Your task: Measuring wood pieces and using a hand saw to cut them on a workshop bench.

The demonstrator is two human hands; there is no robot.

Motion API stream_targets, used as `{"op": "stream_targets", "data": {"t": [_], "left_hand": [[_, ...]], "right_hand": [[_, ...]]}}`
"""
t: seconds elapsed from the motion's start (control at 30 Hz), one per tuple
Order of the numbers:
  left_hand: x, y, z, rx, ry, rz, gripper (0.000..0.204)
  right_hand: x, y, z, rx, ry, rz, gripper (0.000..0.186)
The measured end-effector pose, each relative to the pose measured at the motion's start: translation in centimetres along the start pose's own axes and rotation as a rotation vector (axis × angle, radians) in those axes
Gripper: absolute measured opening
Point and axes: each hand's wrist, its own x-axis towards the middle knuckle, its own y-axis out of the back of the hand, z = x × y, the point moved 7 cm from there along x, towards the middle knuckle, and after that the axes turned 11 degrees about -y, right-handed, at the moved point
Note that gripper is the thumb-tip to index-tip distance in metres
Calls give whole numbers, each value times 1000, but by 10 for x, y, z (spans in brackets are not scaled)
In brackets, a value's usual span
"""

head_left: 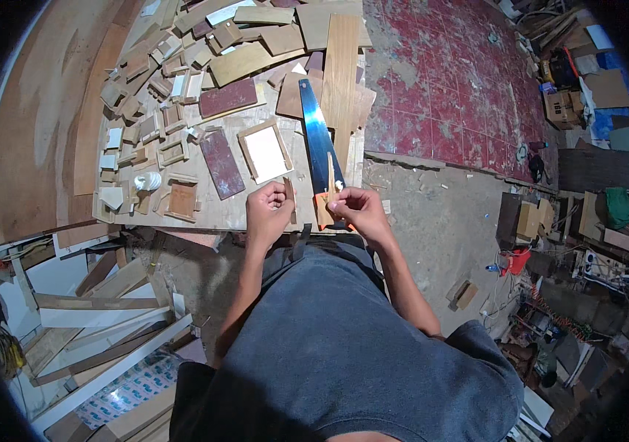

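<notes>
Now, a thin wooden strip (289, 195) is pinched between thumb and curled fingers of the left hand (269, 212), held near the front edge of the surface (218, 214). Over on the right, a narrow stick (330, 171) is gripped in the closed fingertips of the right hand (362, 211), above the saw (316, 125); a white blob (339, 186) is seen beside it, though whether it is stuck to the stick cannot be told.

And here is the relation to be watched: the shallow wooden frame (266, 153) is set straight ahead of the left hand, clearly the nearer of the two. Its long sides are pointed away from the body, leaning slightly left at the far end, and the strip is lined up almost parallel, just short of the near right corner.
</notes>
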Motion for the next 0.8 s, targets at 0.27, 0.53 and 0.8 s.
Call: {"op": "stream_targets", "data": {"t": [0.27,0.53,0.8], "left_hand": [[25,-42,-146,-220,472,-170,20],[10,-52,-239,-95,658,-284,30],[1,-33,-274,144,621,-215,33]], "right_hand": [[75,47,78,-245,-28,69,13],[163,83,135,-361,-217,198,21],[249,24,-7,32,103,117,23]]}}
